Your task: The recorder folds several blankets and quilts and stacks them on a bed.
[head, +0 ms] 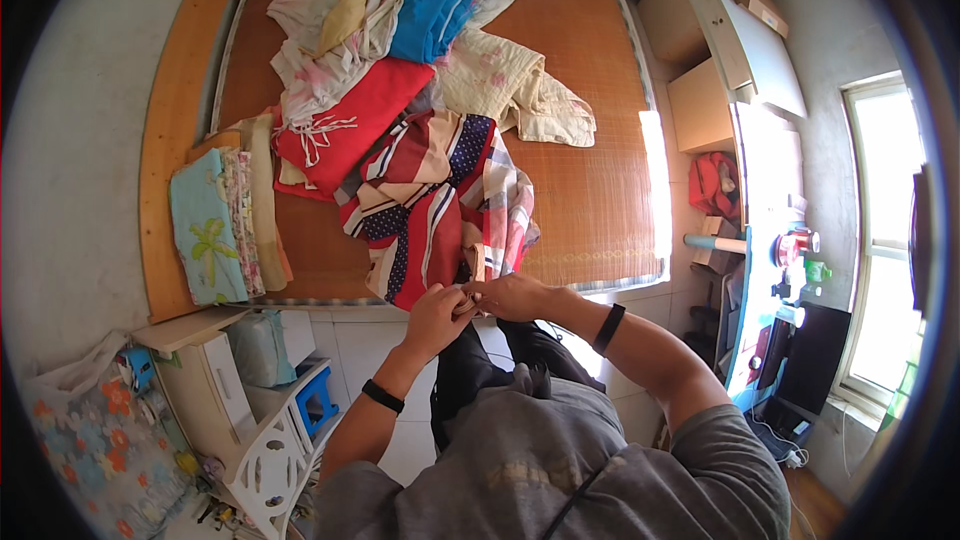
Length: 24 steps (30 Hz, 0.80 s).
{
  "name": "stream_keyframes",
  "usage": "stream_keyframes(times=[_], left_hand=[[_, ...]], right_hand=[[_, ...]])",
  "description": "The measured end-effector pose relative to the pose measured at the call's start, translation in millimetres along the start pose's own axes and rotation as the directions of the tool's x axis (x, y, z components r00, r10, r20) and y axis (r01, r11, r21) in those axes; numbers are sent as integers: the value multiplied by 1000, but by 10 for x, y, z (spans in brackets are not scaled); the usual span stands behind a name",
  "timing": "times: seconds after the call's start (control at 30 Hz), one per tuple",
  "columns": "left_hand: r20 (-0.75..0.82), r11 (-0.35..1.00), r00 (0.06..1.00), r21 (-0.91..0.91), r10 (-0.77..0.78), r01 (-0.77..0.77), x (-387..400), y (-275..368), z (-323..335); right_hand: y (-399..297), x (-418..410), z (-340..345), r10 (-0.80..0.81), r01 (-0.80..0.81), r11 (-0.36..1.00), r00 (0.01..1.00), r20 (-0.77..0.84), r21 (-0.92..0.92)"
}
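Observation:
Close together at the near edge of the bed, my left hand (pixel 437 315) and my right hand (pixel 515 297) both grip a bunched strip of striped cloth. Just beyond them lies a crumpled red, cream and navy patterned cloth (pixel 435 232), with a plaid part (pixel 501 195) on its right side. Past it are a red cloth with white ties (pixel 352 127), a folded cream quilted cloth (pixel 502 75), a folded blue cloth (pixel 427 15) and a pale floral cloth (pixel 322 82) in a heap. My fingers partly hide the held strip.
A brown woven mat (pixel 592 202) covers the bed. Folded fabrics (pixel 214 229) stand at its left edge, beside a wooden headboard (pixel 169 142). A small white cabinet (pixel 217 375) is at the lower left; shelving (pixel 701 109) and a cluttered desk (pixel 750 352) line the right, below a window.

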State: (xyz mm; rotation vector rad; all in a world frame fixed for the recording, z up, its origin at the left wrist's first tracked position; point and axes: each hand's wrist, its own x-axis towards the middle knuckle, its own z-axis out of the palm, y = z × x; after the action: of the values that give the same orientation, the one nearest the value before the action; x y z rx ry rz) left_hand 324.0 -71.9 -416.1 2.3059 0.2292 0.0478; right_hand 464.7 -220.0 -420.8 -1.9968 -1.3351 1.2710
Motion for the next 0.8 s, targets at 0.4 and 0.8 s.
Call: stream_keyframes(times=[0.4,0.8], left_hand=[[139,995,987,-39,-85,91,45,-45,-191],[810,967,537,139,-236,215,152,-578,-107]], right_hand=[[64,-119,-49,-79,84,995,992,-101,48],[-62,-346,-38,-143,150,987,985,98,-62]])
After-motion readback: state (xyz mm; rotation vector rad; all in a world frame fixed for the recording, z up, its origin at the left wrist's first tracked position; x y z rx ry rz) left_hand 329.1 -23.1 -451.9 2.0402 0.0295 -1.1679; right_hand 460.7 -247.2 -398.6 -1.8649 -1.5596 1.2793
